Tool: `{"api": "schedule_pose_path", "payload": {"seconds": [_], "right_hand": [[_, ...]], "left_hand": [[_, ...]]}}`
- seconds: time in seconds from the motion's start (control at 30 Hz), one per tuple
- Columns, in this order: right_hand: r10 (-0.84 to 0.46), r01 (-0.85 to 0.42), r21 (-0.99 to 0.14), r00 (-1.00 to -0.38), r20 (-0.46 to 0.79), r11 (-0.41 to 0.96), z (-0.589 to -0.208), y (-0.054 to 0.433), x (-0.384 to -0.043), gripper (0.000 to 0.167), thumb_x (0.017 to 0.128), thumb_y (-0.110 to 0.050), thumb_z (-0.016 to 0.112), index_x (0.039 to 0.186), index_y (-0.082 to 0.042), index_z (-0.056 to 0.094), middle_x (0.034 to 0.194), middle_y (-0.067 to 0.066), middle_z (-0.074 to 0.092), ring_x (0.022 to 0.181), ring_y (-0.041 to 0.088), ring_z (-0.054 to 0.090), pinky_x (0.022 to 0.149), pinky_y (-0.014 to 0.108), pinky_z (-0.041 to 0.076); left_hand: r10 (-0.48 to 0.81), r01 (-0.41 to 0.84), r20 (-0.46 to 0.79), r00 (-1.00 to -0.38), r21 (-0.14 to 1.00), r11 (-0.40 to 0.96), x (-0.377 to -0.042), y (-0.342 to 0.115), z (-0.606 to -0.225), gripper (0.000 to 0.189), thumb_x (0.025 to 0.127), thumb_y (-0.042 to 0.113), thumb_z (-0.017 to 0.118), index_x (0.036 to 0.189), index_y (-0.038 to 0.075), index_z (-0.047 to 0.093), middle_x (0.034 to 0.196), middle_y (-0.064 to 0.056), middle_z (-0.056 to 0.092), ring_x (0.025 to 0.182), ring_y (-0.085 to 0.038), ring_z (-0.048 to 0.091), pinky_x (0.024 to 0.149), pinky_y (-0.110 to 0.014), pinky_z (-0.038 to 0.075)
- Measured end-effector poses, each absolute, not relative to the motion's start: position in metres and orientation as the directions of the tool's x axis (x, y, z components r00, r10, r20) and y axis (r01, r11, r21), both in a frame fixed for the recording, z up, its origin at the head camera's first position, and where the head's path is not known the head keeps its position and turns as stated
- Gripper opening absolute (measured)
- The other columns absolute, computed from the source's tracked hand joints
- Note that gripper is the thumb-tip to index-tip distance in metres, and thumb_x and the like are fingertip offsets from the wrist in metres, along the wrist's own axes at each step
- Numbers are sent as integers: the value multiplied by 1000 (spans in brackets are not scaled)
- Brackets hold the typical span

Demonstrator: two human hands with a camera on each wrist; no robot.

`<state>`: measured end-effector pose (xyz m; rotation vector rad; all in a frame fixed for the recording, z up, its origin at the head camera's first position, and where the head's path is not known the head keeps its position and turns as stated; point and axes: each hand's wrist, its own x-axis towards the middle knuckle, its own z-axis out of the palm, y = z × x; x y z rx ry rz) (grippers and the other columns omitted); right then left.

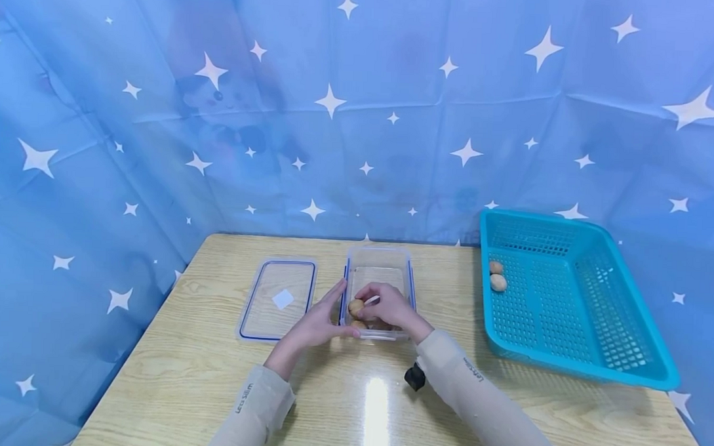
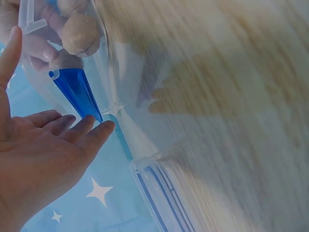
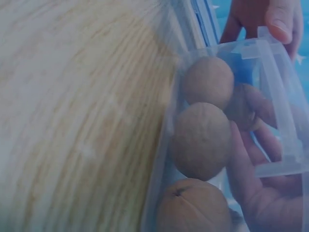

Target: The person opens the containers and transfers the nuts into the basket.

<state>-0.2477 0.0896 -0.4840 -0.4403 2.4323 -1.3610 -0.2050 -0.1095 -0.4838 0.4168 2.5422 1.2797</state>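
Inside a clear plastic box (image 1: 381, 256), my right hand (image 1: 388, 305) pinches a walnut (image 1: 356, 307) near the left wall. Through the box's side in the right wrist view, several walnuts lie in a row on the bottom, among them a near walnut (image 3: 193, 208) and a middle walnut (image 3: 202, 140). The held walnut (image 3: 241, 109) is partly hidden behind them. My left hand (image 1: 315, 323) rests against the box's left side, with fingers extended and thumb at the front corner. In the left wrist view its fingertips are right at the blue latch edge (image 2: 79, 94).
Left of the box, a clear lid (image 1: 263, 292) with a blue seal and white label lies flat on the wooden table (image 1: 181, 348). A turquoise basket (image 1: 643, 325) stands at the right, holding two walnuts (image 1: 498, 282) by its left wall. Behind hangs a blue starry curtain (image 1: 395, 152).
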Motion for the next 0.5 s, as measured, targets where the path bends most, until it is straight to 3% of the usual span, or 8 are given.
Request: {"api": "schedule_pose_path", "payload": {"seconds": [0.37,0.5], "right_hand": [[-435,-190,-868,-900,-32,459,-465,102,-257,31,90,-9,73,119,0,66,118,19,67,104,34,69,90,41,60],[-411,-179,-859,-911,-40,480,-454,107,-261,31,91,-12,73,120,-3,66,122,17,67,107,33,67,92,42,59]], "left_hand": [[372,143,-98,-923,809,570,-205,-109,-484,112,78,41,83,161,13,12,170,-9,8,153,-40,17,122,-62,24],[371,148,-96,-924,805,575,-205,-109,-483,112,79,40,83,161,13,13,170,-9,9,153,-39,17,123,-61,22]]}}
